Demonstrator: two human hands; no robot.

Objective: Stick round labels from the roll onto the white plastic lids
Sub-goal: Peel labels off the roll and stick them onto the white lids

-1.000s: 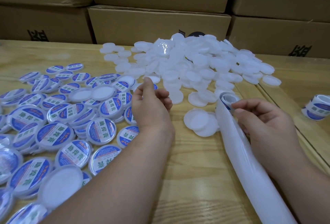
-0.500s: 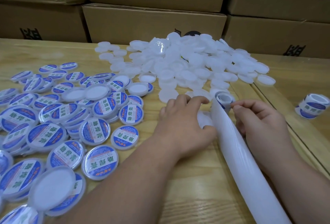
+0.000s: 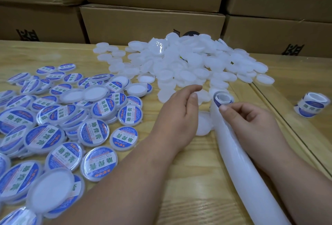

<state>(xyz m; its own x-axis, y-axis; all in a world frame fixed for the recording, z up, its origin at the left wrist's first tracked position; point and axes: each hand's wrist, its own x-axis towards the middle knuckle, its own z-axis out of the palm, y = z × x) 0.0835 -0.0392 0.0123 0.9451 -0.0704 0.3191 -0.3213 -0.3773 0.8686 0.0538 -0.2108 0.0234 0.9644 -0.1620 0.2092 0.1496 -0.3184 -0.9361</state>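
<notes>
A person's right hand (image 3: 251, 122) pinches the label roll (image 3: 223, 99) at its curled end — backing strip (image 3: 239, 162) trailing toward them. The left hand (image 3: 179, 115) hovers relaxed, holding nothing, over a plain lid (image 3: 203, 124) on the wooden surface (image 3: 188, 189).

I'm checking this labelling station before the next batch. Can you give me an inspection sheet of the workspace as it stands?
Surface: wooden table, bare grain between the piles.
Job's things: unlabelled white lids heaped at the back; labelled lids spread at left; label roll with backing strip trailing toward the camera.
Clutter: second label roll at right.
Grips: left hand open over a blank lid; right hand pinches at the roll.
Cables: nothing seen.
Surroundings: stacked cardboard boxes behind.
</notes>
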